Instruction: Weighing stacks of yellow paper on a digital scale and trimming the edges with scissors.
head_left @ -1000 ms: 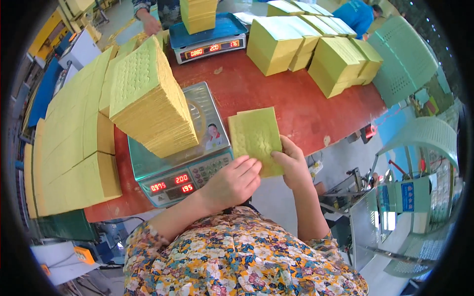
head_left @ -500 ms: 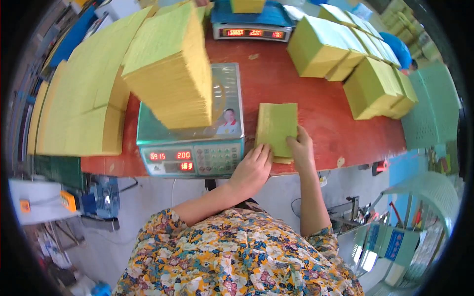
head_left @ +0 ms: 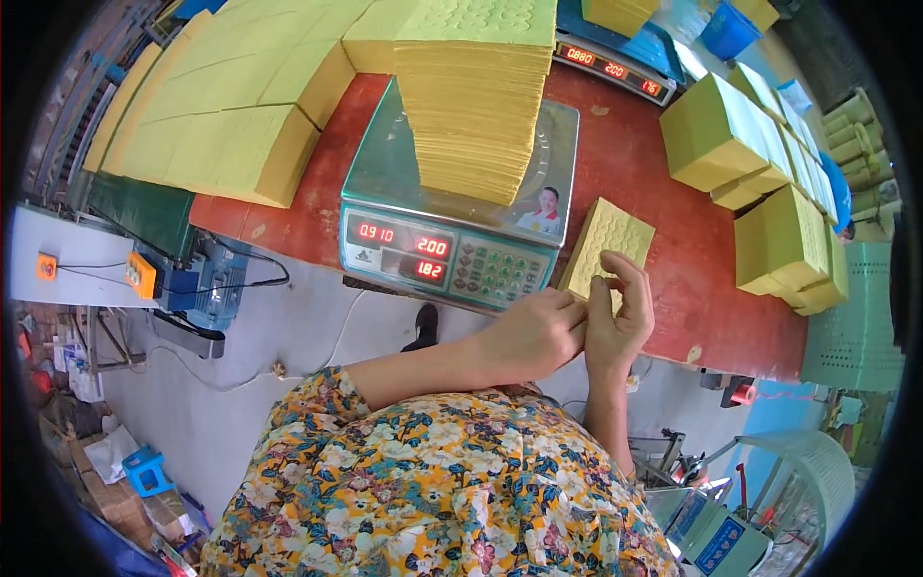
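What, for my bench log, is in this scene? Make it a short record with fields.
Right hand: curled over the near end of a small paper stack
Left hand: beside the right hand, fingers partly hidden
Near scale: red display lit, tall paper stack on top
Far scale: blue, yellow paper on it
Table: red
Left side: yellow paper blocks

Bright lt, fisheye warp @ edges, blk corners, glare on rt stacks [head_left: 716, 142]

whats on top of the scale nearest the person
A tall stack of yellow sheets stands on the nearest scale; a small printed picture shows at its right front corner. The surface under and directly behind the stack is covered, so unseen.
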`<state>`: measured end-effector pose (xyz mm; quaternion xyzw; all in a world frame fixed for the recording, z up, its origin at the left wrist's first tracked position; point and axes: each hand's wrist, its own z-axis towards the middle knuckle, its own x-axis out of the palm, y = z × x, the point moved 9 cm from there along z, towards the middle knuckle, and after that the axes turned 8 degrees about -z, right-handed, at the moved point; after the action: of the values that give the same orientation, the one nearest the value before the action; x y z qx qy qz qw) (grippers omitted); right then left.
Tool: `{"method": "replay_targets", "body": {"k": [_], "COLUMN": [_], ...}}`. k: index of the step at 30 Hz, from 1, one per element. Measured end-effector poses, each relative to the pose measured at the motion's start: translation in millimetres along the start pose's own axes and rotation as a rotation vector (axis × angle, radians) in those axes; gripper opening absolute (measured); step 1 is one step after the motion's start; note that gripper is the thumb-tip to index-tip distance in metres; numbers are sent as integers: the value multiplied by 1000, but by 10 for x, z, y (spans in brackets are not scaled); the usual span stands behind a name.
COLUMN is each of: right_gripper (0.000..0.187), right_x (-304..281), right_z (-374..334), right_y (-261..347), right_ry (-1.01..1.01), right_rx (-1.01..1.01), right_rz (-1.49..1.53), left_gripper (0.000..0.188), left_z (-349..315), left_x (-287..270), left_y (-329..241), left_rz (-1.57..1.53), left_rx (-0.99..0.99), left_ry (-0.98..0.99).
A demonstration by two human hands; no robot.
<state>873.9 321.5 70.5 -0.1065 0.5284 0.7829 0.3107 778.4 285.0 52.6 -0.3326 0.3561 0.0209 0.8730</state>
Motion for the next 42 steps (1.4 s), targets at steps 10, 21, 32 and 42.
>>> {"method": "replay_targets", "body": {"k": [10, 21, 32, 42], "right_gripper": [18, 14, 12, 37], "right_x": [430, 814, 933, 630], "right_z": [245, 130, 70, 113], "right_y": [607, 658, 605, 599], "right_ry": [81, 118, 76, 188], "right_rx": [-32, 98, 131, 384], "right_rz": [260, 423, 416, 1146], "left_gripper": [25, 20, 11, 11], "left_z": [46, 678, 727, 367], "left_x": [-2586, -2995, -3012, -2328], "left_y": [24, 919, 514, -343], "left_rz": [296, -87, 464, 347], "left_rx": [19, -201, 203, 422], "left_ry": [-600, -249, -289, -211]}}
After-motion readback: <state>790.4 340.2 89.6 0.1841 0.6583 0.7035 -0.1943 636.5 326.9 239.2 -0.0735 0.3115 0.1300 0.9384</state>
